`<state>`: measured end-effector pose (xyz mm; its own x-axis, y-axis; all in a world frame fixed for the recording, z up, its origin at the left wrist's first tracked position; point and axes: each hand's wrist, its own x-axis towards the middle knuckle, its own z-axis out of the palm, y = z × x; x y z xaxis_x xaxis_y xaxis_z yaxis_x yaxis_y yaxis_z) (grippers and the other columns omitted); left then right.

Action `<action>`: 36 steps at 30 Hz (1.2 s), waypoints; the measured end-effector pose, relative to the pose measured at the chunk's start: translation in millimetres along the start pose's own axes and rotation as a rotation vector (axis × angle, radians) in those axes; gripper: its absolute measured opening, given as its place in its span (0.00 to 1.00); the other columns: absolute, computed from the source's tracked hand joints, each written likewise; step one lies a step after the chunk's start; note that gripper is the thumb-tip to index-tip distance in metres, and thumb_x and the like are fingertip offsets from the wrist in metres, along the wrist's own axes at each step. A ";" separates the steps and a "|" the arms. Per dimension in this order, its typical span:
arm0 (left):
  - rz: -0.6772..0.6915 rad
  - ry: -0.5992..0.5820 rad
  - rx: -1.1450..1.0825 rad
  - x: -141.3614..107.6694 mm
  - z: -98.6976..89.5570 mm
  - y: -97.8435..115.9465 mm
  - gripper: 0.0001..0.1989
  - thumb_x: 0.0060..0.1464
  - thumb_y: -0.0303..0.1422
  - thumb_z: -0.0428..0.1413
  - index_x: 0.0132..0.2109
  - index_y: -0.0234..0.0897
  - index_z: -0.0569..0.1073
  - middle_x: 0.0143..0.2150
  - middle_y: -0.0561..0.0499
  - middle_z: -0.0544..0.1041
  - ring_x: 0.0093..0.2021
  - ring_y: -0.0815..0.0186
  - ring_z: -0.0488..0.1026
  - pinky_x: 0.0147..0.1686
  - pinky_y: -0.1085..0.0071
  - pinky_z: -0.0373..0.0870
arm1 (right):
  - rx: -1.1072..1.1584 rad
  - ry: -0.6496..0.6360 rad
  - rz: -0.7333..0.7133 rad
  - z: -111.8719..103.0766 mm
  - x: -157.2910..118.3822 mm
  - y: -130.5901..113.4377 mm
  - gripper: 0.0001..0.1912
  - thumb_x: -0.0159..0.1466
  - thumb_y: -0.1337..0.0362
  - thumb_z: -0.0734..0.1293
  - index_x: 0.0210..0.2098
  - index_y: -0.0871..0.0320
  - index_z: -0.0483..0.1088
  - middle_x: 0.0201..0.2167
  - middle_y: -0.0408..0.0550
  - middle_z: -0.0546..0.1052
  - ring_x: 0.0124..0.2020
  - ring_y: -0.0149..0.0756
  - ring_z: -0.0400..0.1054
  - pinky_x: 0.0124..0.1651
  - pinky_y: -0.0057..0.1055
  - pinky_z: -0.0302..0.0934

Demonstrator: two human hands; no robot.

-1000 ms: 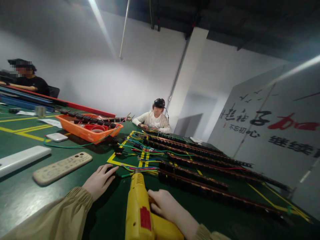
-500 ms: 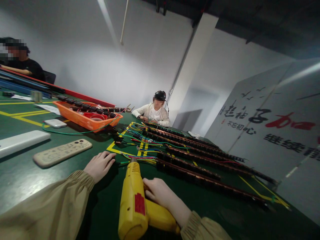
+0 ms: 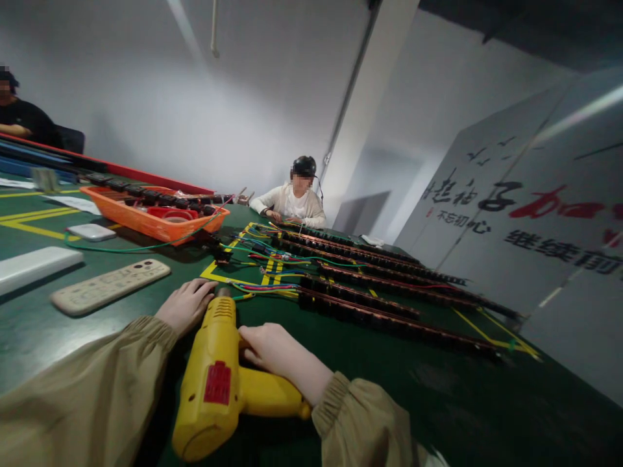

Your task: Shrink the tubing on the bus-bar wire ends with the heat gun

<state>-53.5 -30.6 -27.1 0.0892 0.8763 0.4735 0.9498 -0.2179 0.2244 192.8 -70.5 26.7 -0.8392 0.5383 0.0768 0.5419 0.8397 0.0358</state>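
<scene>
A yellow heat gun [image 3: 209, 383] with a red label lies on its side over the green table, its nozzle pointing away from me. My right hand [image 3: 267, 347] is closed around its handle near the trigger. Just left of the nozzle is my left hand [image 3: 187, 303], its fingers bent close together over the ends of the wires; what they hold, if anything, is hidden. Coloured wires [image 3: 267, 287] run from beside the nozzle to a long dark strip [image 3: 389, 324]. More strips with wires lie behind it.
An orange basket [image 3: 141, 218] of parts stands at the left behind a beige remote [image 3: 111, 285], a white bar [image 3: 36, 269] and a small white case [image 3: 91, 232]. A person [image 3: 294, 194] sits across the table; another [image 3: 24, 120] is far left.
The heat gun and my right hand have shifted left, bringing the nozzle up beside my left hand. The whole view has also shifted slightly.
</scene>
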 end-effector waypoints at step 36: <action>-0.106 0.026 0.112 -12.1 -9.6 4.8 0.21 0.60 0.35 0.40 0.56 0.35 0.67 0.55 0.43 0.67 0.55 0.56 0.62 0.51 0.61 0.65 | 0.104 -0.010 -0.091 -8.0 -15.3 18.7 0.08 0.64 0.61 0.61 0.39 0.58 0.66 0.36 0.46 0.73 0.35 0.33 0.66 0.38 0.28 0.56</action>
<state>-52.9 -46.3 -23.5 -0.0199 0.8799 0.4747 0.9811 -0.0742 0.1786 216.2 -63.6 34.1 -0.8855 0.4597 0.0677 0.4562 0.8878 -0.0612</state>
